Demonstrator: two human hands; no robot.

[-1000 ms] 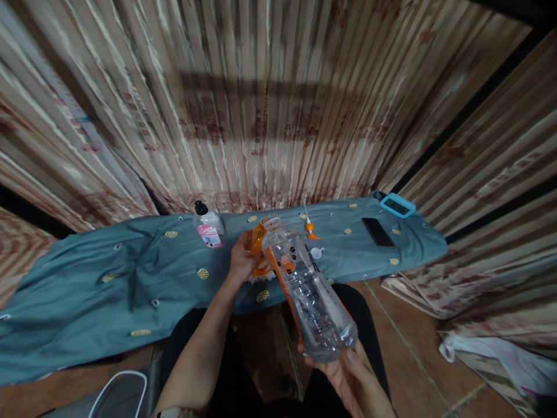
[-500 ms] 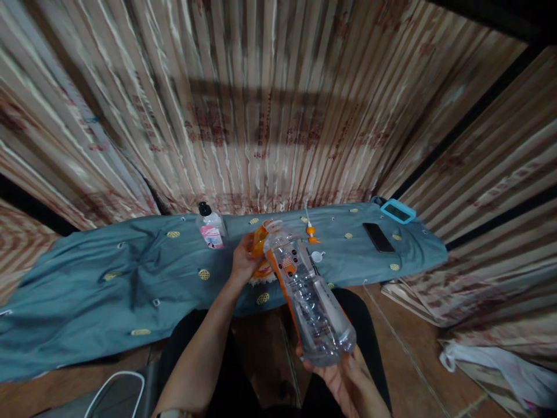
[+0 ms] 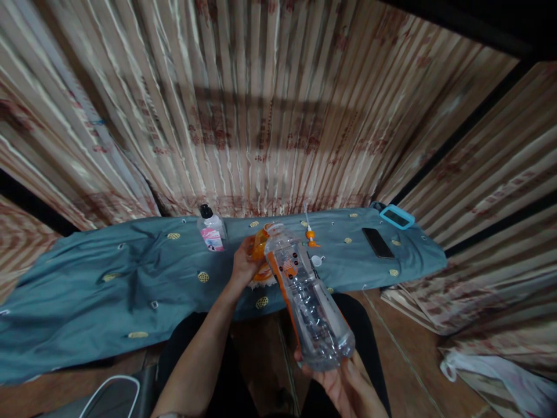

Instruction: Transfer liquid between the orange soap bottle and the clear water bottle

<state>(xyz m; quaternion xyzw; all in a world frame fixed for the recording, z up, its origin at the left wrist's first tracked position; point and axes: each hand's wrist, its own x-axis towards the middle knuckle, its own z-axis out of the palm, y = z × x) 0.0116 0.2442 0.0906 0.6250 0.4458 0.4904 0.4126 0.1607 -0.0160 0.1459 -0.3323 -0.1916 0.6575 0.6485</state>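
Clear bottle (image 3: 307,296) in both hands

This looks like a room in a home. Long striped curtains (image 3: 270,116) hang close around, a blue patterned bedsheet (image 3: 108,278) covers a low bench-like surface, and the floor (image 3: 413,360) is brown tile. A phone (image 3: 378,242) and a small lotion bottle (image 3: 210,232) lie on the sheet.

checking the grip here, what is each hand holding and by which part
Right hand cups the clear bottle by its base; left hand holds the orange lid near its mouth.
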